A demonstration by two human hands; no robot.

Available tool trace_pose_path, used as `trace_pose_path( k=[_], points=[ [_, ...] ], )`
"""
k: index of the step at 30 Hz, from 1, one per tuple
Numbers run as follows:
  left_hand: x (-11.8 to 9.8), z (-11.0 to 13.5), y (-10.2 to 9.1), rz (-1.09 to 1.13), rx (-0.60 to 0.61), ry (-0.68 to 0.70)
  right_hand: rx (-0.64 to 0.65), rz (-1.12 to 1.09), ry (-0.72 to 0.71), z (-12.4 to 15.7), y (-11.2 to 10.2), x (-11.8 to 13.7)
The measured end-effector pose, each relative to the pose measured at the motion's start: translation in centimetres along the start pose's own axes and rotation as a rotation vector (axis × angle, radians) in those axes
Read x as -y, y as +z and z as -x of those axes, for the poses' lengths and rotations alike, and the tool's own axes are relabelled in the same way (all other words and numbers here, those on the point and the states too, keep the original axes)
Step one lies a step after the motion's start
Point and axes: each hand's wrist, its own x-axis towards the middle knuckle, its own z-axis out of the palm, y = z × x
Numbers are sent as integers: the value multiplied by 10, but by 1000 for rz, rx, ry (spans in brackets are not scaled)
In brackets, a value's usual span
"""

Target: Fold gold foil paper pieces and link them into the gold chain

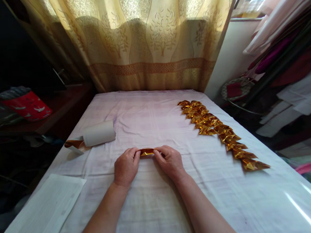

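A small piece of shiny gold foil paper point(147, 152) is stretched level between my hands, just above or on the white cloth. Its left end is pinched by my left hand point(125, 167), thumb against curled fingers. On the other end, my right hand point(170, 161) grips in the same way. To the right lie several folded gold foil pieces point(209, 121), nested together in a long slanting row. A white paper roll point(99, 133) rests on its side at the left, with a loose gold foil sheet point(77, 144) at its end.
A pale cloth point(144, 110) covers the surface under everything. Printed paper sheets point(44, 217) lie at the front left. A red container point(29, 105) stands on a dark side table point(62, 106). Yellow curtains point(143, 34) hang behind, and clothes point(298, 96) hang on the right.
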Motion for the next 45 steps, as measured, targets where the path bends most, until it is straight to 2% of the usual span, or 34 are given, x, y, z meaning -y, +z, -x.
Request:
trace_pose_path(
  k=[6,12,17,28,33,36,38,42,45],
  points=[
    [-1,3,2,-49,10,15,-19,35,-35,2,2,3],
    [-6,8,3,-49,34,55,-52,52,-10,2,0,4],
    [-4,5,3,-46,24,34,-35,25,-94,3,-2,6],
    [-4,4,2,-18,9,31,-55,31,-43,1,-11,8],
    [-6,4,0,15,-6,25,-22,42,-18,-1,-12,7],
    [-6,4,-2,82,6,16,-83,31,36,-5,-19,-3],
    [-6,4,-3,124,15,12,-168,32,65,-9,-30,-16],
    [-6,4,-4,130,20,7,-396,171,207,-13,-69,-58],
    [-5,3,-4,119,23,3,-474,316,292,-10,-102,-95]
  ],
)
